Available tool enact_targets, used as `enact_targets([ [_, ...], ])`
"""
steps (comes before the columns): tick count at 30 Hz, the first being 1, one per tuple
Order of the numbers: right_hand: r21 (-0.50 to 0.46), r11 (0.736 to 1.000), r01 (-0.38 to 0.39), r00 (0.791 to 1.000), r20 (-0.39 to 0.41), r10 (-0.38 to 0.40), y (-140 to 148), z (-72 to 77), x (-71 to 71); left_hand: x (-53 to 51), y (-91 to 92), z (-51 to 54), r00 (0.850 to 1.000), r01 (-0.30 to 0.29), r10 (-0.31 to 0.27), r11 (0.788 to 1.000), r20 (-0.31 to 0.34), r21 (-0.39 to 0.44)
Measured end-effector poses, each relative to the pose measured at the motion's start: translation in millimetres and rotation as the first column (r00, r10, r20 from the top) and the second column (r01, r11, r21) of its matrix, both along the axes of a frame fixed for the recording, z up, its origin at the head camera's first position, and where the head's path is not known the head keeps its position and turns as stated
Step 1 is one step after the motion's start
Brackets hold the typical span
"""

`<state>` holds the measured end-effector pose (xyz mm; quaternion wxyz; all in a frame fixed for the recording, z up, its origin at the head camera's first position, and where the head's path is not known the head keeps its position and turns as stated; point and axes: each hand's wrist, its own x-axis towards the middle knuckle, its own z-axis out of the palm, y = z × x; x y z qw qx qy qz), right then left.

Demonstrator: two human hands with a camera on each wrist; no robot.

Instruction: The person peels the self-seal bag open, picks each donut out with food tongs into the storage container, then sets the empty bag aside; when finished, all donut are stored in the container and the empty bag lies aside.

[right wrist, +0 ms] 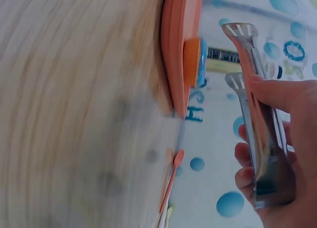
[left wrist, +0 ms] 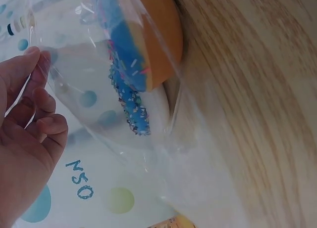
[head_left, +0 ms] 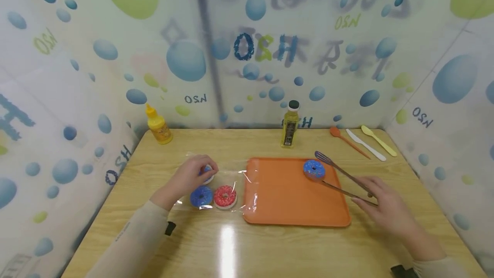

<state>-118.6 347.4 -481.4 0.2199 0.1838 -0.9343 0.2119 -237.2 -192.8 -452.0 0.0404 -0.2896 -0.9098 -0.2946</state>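
My left hand [head_left: 191, 174] pinches the edge of a clear plastic bag [left wrist: 198, 154] between thumb and fingertips. Inside the bag are a blue doughnut [head_left: 197, 201], a red doughnut [head_left: 218, 202] and another blue-topped doughnut [head_left: 209, 179], partly covered by my hand. On the orange tray [head_left: 285, 200], near its far right corner, lies a blue sprinkled doughnut [head_left: 308, 169]. My right hand [head_left: 393, 209] holds metal tongs [right wrist: 260, 124] with slotted ends. Their arms are spread, and the right wrist view shows the tips raised beyond the doughnut with nothing between them.
A yellow squeeze bottle [head_left: 160, 130] stands at the back left, and a dark-capped oil bottle [head_left: 290, 125] behind the tray. An orange spoon [head_left: 347, 140], a white knife [head_left: 366, 145] and a yellow spoon [head_left: 380, 141] lie back right. The bag overlaps the tray's left edge.
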Motion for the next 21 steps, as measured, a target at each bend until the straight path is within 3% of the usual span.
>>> enact_targets([
  [7,-0.023,0.988,-0.153,0.988,-0.002,0.153,-44.0,0.2,-4.7,2.2,-2.5,-4.6,1.0,-0.002,0.002,1.0,-0.006,0.007],
  [14,0.015,0.972,-0.234,0.971,0.05,0.233,-71.9,5.4,-6.7,3.6,0.0,-7.4,1.0,0.001,-0.001,1.0,0.013,-0.006],
  [21,0.033,0.942,-0.333,0.943,0.026,0.333,-92.1,8.4,-20.5,2.2,0.0,-4.9,1.0,0.01,-0.009,0.999,-0.021,0.032],
])
